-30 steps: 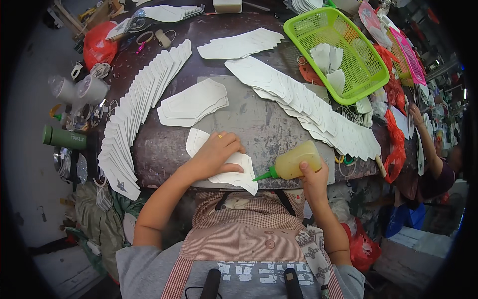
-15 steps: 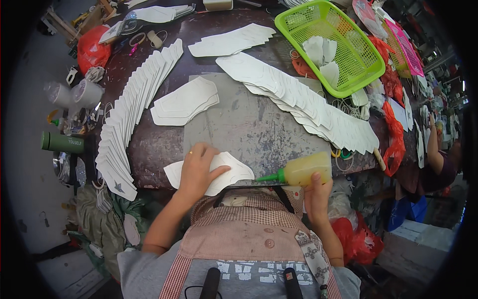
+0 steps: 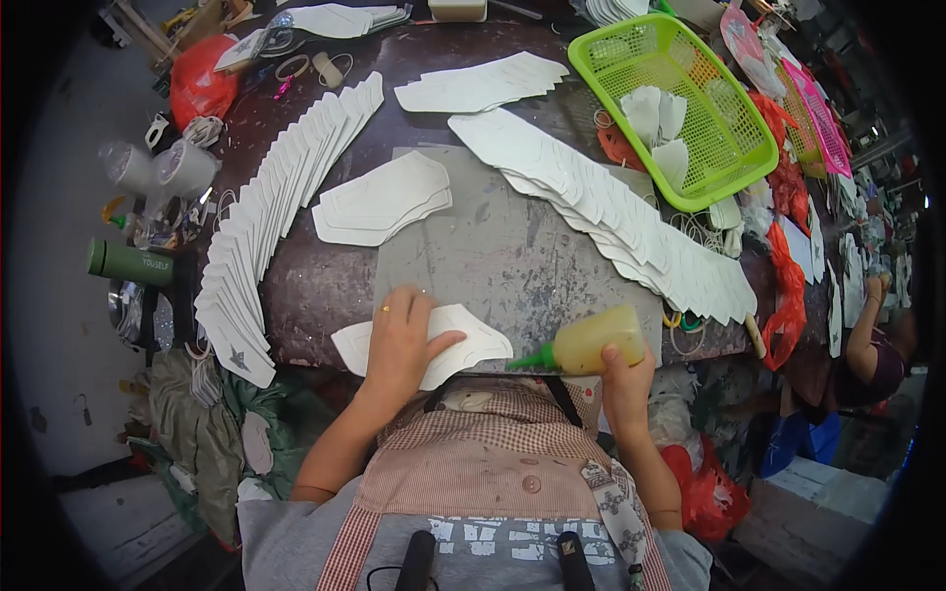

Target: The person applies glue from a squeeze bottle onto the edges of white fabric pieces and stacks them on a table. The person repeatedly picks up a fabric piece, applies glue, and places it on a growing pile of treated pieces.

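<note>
At the table's near edge, my left hand (image 3: 397,347) holds a white cut-out piece (image 3: 467,337) down, its fingers bent over the top and its thumb lying on the surface. The piece looks like a shoe-upper part with a curved line on it. My right hand (image 3: 627,386) grips a squeeze bottle (image 3: 597,340) of yellowish liquid, tilted left. The bottle's green nozzle tip is close to the piece's right end; I cannot tell whether they touch. Beyond my left hand lies a small stack of white pieces (image 3: 382,200), partly on a grey board (image 3: 473,231).
Overlapping white pieces fan out in a left row (image 3: 264,222) and a right row (image 3: 616,212). Another stack (image 3: 481,83) lies at the back. A green plastic basket (image 3: 724,177) holds several white pieces. A green flask (image 3: 128,263) is at far left, and another person (image 3: 872,360) at far right.
The view has shifted slightly, so the table things appear further right. The bottle has come a little left and its nozzle tilts down more. My left hand stays on the piece.
</note>
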The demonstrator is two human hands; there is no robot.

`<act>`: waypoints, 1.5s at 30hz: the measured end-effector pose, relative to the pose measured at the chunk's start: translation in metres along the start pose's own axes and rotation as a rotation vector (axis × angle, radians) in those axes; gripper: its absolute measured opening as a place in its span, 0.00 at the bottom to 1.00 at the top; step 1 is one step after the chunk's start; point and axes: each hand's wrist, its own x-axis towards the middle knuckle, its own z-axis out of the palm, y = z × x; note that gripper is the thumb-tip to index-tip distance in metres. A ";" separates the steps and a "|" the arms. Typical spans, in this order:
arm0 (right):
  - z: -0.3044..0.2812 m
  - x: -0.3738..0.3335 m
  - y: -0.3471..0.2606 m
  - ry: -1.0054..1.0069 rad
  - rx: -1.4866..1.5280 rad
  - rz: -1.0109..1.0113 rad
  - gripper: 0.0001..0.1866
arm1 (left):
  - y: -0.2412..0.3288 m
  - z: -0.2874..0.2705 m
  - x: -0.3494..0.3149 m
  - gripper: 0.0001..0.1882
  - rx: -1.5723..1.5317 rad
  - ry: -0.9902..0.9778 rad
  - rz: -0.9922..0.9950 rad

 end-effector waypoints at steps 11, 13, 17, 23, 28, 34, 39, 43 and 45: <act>-0.024 0.036 0.019 0.066 0.819 -0.190 0.36 | -0.037 -0.093 0.250 0.11 -0.322 0.215 0.185; -0.024 0.036 0.022 0.071 0.805 -0.194 0.36 | -0.067 -0.058 0.323 0.12 -0.287 0.069 0.219; -0.016 0.039 0.019 0.098 0.734 -0.146 0.36 | -0.152 0.012 0.374 0.14 -0.333 -0.013 0.113; -0.025 0.042 0.021 0.037 0.789 -0.120 0.37 | -0.126 0.014 0.348 0.20 -0.221 0.411 0.281; -0.022 0.036 0.021 0.154 0.759 -0.159 0.35 | -0.057 -0.051 0.203 0.18 -0.328 0.119 -0.022; -0.020 0.047 0.024 0.069 0.759 -0.164 0.34 | -0.113 0.003 0.112 0.35 0.097 0.318 0.086; -0.017 0.043 0.026 0.074 0.741 -0.204 0.33 | -0.123 0.003 0.121 0.44 0.042 0.217 -0.055; -0.019 0.041 0.023 0.056 0.775 -0.225 0.33 | -0.102 -0.025 0.130 0.42 0.094 0.252 0.051; -0.018 0.043 0.023 0.041 0.785 -0.208 0.33 | -0.100 -0.036 0.132 0.32 0.080 0.337 0.153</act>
